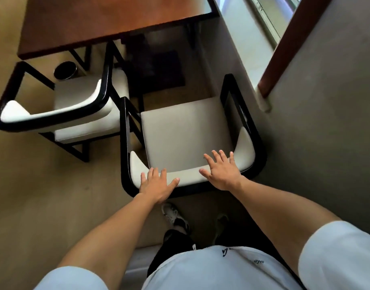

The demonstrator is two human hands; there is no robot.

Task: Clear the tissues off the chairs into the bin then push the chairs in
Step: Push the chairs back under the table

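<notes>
Two black-framed chairs with cream cushions stand by a brown wooden table (108,19). The near chair (186,130) is right in front of me, its seat bare, with no tissue on it. My left hand (158,186) lies flat on the left part of its padded backrest, fingers spread. My right hand (221,170) lies flat on the right part of the backrest, fingers spread too. The second chair (75,109) stands to the left, angled toward the table, and I see no tissue on it either. A round black bin (65,70) sits on the floor under the table's edge.
A wall (326,122) with a wooden window frame (288,49) runs close along the near chair's right side. A dark mat (159,70) lies under the table. Tan carpet (43,195) spreads to the left. My shoes (175,216) are just behind the chair.
</notes>
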